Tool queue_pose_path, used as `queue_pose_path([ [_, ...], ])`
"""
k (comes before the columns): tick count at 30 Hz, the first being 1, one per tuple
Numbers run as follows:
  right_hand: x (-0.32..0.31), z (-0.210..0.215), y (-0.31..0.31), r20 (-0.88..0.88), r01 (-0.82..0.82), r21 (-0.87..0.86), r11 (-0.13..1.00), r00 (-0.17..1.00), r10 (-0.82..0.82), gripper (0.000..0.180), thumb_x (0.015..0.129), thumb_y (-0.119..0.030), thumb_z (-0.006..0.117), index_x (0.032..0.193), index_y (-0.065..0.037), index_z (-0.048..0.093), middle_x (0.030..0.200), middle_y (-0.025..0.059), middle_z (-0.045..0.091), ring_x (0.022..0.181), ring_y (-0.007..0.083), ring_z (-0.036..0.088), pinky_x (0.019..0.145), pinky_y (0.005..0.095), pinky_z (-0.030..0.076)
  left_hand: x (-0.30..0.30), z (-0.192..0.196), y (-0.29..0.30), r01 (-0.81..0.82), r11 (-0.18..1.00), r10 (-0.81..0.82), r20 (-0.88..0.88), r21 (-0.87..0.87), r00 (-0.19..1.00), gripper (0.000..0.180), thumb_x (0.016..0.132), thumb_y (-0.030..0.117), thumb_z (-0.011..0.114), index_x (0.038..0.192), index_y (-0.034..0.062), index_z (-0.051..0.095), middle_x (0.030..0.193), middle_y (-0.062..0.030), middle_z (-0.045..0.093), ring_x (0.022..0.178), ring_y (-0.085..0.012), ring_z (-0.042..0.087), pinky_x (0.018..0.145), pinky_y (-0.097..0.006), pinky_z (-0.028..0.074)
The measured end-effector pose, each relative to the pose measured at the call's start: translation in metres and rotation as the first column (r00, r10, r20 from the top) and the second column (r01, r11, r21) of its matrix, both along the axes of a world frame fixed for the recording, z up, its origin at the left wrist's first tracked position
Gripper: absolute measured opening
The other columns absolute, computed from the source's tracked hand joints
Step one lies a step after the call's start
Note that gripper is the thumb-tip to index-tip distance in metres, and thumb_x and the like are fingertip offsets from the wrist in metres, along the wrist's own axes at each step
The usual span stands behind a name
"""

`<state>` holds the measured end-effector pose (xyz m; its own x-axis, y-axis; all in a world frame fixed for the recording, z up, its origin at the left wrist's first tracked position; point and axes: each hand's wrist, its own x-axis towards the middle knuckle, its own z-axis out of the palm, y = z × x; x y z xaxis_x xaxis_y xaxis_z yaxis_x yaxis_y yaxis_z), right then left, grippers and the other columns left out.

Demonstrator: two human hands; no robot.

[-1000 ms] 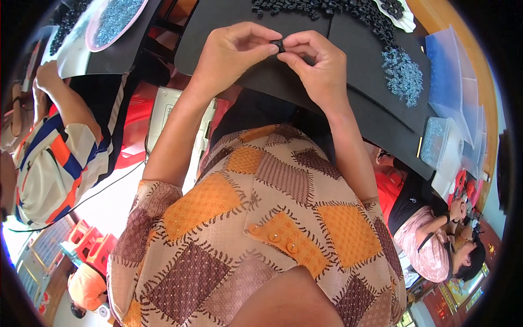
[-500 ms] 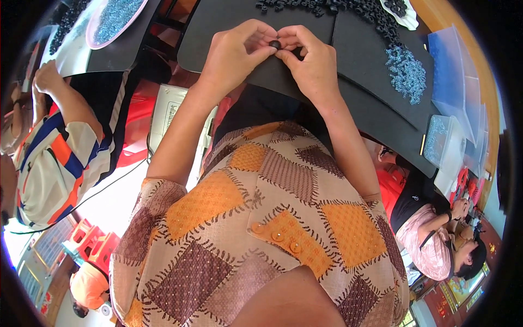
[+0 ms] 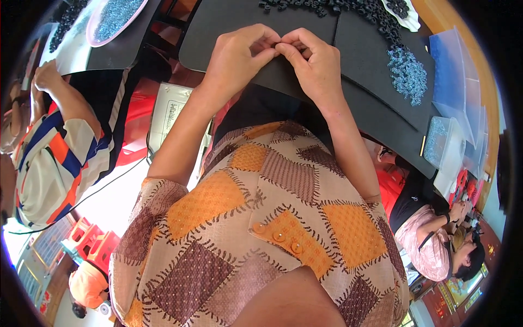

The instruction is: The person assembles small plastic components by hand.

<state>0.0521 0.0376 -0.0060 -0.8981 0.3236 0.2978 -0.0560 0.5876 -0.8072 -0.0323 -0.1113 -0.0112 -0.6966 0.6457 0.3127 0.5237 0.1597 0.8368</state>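
Note:
My left hand (image 3: 234,61) and my right hand (image 3: 317,66) meet fingertip to fingertip above the near edge of a black tabletop (image 3: 305,32). Both are closed in a pinch around a small round black part, which the fingers now cover almost wholly. Beyond them, a spread of small black plastic pieces (image 3: 370,20) runs along the far side of the table. To the right of my hands lies a heap of small clear bluish pieces (image 3: 407,77).
At the right edge stand translucent plastic bins (image 3: 455,71) and a clear box (image 3: 437,139) of bluish pieces. A white tray (image 3: 412,24) holds black pieces. Far left, a pink-rimmed dish (image 3: 90,39) of bluish pieces sits near one person (image 3: 60,158); another person (image 3: 425,245) works at right.
My fingertips have closed together over the black part, which showed between them before. Both hands have shifted very slightly toward me.

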Motion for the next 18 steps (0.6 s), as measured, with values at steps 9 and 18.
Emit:
queue_pose_path([
  [9, 0.0, -0.001, 0.001, 0.01, -0.027, -0.061, 0.998, 1.0, 0.028, 0.012, 0.081, -0.009, 0.075, 0.089, -0.002, 0.068, 0.077, 0.0092, 0.069, 0.068, 0.0167, 0.067, 0.063, 0.028, 0.051, 0.003, -0.003, 0.001, -0.043, 0.999, 0.042, 0.047, 0.027, 0.998, 0.02, 0.083, 0.008, 0.074, 0.101, 0.002, 0.069, 0.088, -0.0071, 0.073, 0.08, -0.0132, 0.07, 0.076, -0.027, 0.055],
  [18, -0.011, 0.006, 0.01, -0.234, 0.014, -0.152, 0.988, 0.971, -0.05, 0.011, 0.088, -0.012, 0.07, 0.089, -0.001, 0.066, 0.069, 0.0016, 0.06, 0.058, 0.0111, 0.057, 0.056, 0.0255, 0.045, 0.005, -0.005, 0.0, -0.031, 0.999, 0.031, -0.008, -0.008, 0.999, 0.027, 0.08, 0.007, 0.076, 0.106, 0.0046, 0.071, 0.087, -0.0066, 0.072, 0.074, -0.0124, 0.067, 0.073, -0.025, 0.054],
])
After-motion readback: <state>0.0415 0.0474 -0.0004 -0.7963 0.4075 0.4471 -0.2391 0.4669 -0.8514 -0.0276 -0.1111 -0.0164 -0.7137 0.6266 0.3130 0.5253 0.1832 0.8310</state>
